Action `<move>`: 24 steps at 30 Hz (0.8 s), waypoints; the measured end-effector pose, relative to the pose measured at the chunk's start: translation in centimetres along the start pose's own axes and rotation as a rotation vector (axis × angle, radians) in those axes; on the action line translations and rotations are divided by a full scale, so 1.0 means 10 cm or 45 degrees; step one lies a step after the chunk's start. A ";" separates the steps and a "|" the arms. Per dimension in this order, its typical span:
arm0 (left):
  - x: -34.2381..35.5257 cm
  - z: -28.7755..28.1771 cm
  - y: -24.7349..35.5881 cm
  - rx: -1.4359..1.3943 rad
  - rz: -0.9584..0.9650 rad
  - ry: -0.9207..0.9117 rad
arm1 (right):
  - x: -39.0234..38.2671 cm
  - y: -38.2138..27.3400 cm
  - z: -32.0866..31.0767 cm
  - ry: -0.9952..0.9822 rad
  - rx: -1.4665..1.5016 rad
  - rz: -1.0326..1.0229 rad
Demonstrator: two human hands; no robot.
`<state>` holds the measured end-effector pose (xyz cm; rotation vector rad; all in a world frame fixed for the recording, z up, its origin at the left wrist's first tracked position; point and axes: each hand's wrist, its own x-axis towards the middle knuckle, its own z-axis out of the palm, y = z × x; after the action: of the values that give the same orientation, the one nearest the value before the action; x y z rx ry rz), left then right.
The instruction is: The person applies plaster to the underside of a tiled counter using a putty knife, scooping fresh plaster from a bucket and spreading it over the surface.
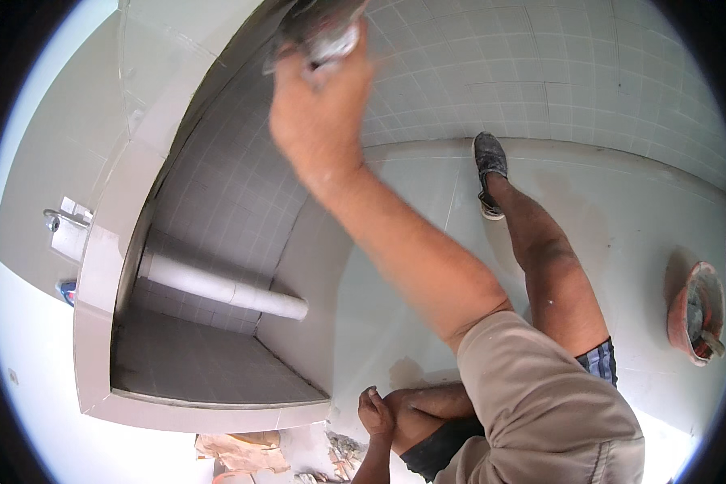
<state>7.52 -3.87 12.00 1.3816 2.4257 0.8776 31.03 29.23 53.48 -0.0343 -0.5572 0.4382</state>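
Observation:
My right hand [323, 129] is raised at the top, beside the upper edge of a tiled opening. It is closed on a grey, smeared metal tool that looks like a trowel [319, 22]; motion blurs it and the frame cuts part of it off. Low in the view, my left hand [375, 413] rests against my bent knee with its fingers curled and nothing visible in them. Pale tiles cover the wall [532, 64] beyond the raised tool.
A white pipe [226, 289] crosses the tiled recess [210, 355] on the left. A metal tap [64, 218] sticks out at the far left. An orange bucket [679, 315] with a handled tool stands at the right. Torn brown paper [242, 452] lies at the bottom.

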 end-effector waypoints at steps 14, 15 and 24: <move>0.02 -0.03 -0.01 -0.065 0.001 0.067 | -1.38 -0.18 -0.30 -0.304 -0.277 0.226; 0.02 -0.03 0.06 -0.086 -0.009 0.067 | -1.25 0.01 -0.44 -0.298 -0.243 0.428; 0.07 0.03 -0.07 -0.107 -0.072 0.006 | 0.62 1.58 -0.39 0.031 0.051 0.459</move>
<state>6.76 -3.39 11.40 1.2770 2.3895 0.9581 31.59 46.43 50.99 -0.1025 -0.5188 0.7989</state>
